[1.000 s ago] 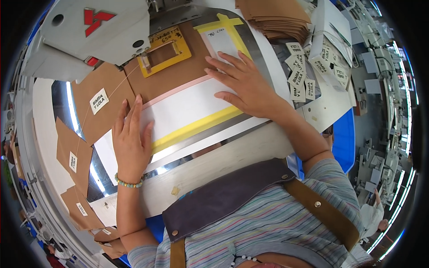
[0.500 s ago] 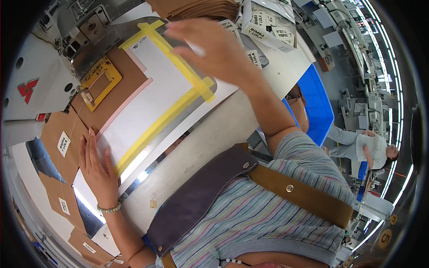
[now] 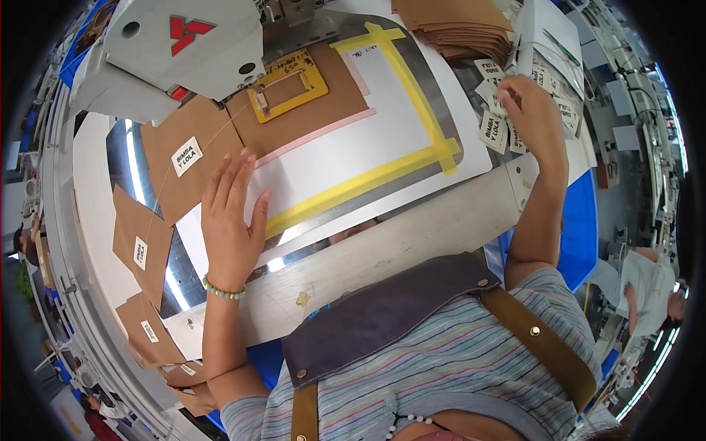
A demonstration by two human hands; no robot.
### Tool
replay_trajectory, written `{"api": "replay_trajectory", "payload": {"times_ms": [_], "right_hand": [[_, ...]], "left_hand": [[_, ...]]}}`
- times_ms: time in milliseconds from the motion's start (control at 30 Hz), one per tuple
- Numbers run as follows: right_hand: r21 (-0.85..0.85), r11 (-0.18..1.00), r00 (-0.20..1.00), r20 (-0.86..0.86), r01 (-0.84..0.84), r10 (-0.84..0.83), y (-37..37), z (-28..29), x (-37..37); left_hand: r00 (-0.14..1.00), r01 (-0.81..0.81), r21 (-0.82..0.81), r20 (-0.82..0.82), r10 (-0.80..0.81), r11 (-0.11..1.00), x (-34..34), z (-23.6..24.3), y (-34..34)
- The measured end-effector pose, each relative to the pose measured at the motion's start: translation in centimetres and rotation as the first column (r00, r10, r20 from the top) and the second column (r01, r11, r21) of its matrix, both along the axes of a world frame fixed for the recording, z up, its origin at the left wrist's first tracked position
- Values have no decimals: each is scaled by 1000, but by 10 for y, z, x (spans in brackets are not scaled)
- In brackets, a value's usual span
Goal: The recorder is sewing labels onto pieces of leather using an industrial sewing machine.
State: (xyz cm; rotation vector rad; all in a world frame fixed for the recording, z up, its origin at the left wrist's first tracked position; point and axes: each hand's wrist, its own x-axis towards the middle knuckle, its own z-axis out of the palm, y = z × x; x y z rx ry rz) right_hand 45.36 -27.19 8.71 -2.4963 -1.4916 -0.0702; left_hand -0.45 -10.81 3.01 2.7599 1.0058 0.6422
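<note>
My left hand (image 3: 234, 213) rests flat with fingers spread. Its fingertips touch the edge of a brown leather-like panel (image 3: 294, 121), which lies on a white template sheet (image 3: 334, 165) bordered with yellow tape. On the panel sits a yellow frame (image 3: 320, 81) under the head of a white sewing machine (image 3: 147, 55). At the right, my right hand (image 3: 535, 117) is over a loose pile of small white printed labels (image 3: 493, 131). Its fingers are curled together at the labels, and what they pinch, if anything, is hidden.
Brown panels (image 3: 460, 33) are stacked at the back right beside an open white box (image 3: 551, 37). At the left, a thread runs across a chain of labelled brown panels (image 3: 195, 158). A blue bin (image 3: 581, 228) stands below the table's right end. Another person (image 3: 643, 294) is farther right.
My right hand has moved right, from above the template's taped corner to the label pile, and its fingers have curled. My left hand stays on the panel. The whole view has turned.
</note>
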Motion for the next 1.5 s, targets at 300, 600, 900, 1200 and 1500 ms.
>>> {"api": "replay_trajectory", "payload": {"times_ms": [300,600,900,1200,1500], "right_hand": [[327,862,428,-765,-387,482,91,2,-112],[332,865,278,-850,-377,447,131,-50,-129],[197,852,601,-633,-485,488,181,-48,-119],[228,700,563,-453,-676,691,242,-43,-119],[132,722,564,-535,-679,629,254,-35,-128]], "left_hand": [[842,367,-663,535,70,653,68,26,-14],[786,357,-821,522,332,445,83,-21,27],[690,322,-744,608,393,585,79,-27,43],[857,17,-324,493,153,946,66,-13,52],[951,90,51,292,-101,995,65,-20,59]]}}
